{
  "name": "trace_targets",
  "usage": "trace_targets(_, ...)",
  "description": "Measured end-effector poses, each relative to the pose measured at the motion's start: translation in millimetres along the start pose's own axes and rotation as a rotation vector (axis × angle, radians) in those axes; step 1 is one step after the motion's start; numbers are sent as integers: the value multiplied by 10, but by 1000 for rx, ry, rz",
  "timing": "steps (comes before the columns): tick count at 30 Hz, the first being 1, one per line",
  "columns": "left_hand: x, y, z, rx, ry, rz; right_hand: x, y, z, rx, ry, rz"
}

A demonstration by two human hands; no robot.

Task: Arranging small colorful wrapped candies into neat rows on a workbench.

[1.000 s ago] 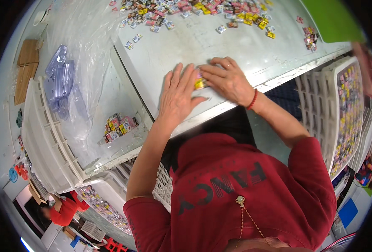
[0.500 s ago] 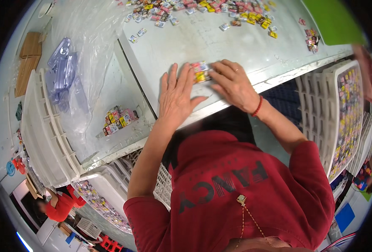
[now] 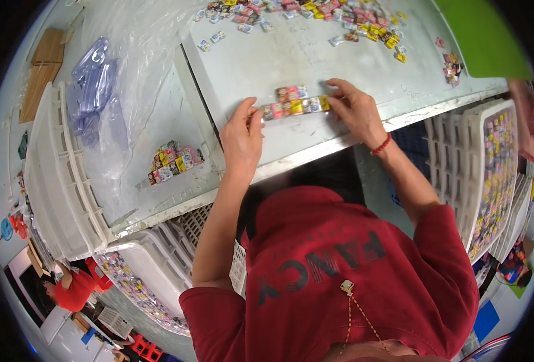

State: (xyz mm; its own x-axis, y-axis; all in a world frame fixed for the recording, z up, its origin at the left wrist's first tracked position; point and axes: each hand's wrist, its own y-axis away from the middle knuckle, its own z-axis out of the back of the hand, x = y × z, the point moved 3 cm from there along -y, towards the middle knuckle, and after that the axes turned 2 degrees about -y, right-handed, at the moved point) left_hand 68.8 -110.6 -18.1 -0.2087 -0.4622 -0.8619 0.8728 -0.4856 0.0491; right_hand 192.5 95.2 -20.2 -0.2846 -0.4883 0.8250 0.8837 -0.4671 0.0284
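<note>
Thumb and fingers of the bare left hand (image 3: pixel 241 134) were bent loosely inward at the left end of a long, flat row of small, glossy, multicoloured rectangular pieces (image 3: pixel 295 107); the tips lay against or just beside that end, and whether they pinched it could not be told. At the opposite end, the bare right hand (image 3: pixel 352 111) stood with thumb and forefinger spread apart, the thumb at or just beside the yellow last piece (image 3: pixel 325 102) and the forefinger reaching past it, with nothing clamped between them. The row lay between the two hands on the pale grey, flat-topped table (image 3: pixel 267 57), near its front edge. Its long axis ran left to right, roughly along that edge, with the right end slightly higher in view. The printed faces pointed up. A shorter row of pink, dark and white pieces (image 3: pixel 292 93) lay along its far side, parallel to it and touching or nearly so. Beyond, a loose heap of similar multicoloured pieces (image 3: pixel 375 30) spread over the far part of the table, and a red beaded bracelet (image 3: pixel 381 144) sat behind the right hand
</note>
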Motion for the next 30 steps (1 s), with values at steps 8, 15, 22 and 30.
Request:
trace_targets(8, -38, 101, 64, -114, 68, -79, 107, 33, -17, 38, -359, -139)
trace_targets(15, -69, 375, 584, -369, 63, -260, 601, -25, -238, 82, -538, 125)
trace_targets(22, 138, 412, 1442, -507, -53, -168, 1205, -197, -823, 250, -424, 233)
trace_targets(30, 615, 517, 1959, -554, 108, 49, 1492, -314, -1507, 364, -393, 264)
